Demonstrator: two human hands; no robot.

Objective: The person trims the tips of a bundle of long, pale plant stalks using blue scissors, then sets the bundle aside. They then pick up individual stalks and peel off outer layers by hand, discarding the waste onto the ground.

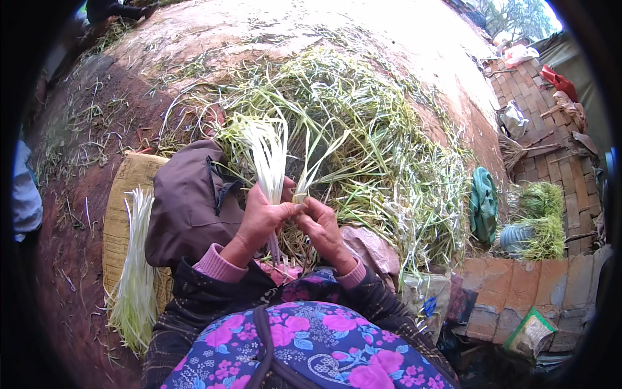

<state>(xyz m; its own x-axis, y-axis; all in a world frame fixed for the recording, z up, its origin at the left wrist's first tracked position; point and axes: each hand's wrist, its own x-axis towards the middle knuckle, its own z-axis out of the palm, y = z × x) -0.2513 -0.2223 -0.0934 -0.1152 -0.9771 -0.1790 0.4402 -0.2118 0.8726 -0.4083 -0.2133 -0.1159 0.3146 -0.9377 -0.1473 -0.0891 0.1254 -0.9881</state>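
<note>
My left hand (260, 214) is closed around a bunch of pale garlic-chive-like stalks (267, 155), whose white and yellow-green leaves fan upward. Close against it at the right, my right hand (318, 223) pinches the lower end of a smaller tuft of green stalks (308, 180). Thin purplish stalk ends hang below my left hand. Beyond both hands spreads a large heap of loose green leaves (388, 146). To the left, a bundle of long white stalks (138, 253) lies on a yellow woven sack (116, 214). The undersides of both hands are hidden.
My knee in brown trousers (189, 204) is left of my hands. At the right are a green plastic bag (483, 204), bundles of green stalks (542, 223), a brick pavement (525, 287) and a green-edged packet (532, 333). Part of another person (114, 9) shows at the upper left.
</note>
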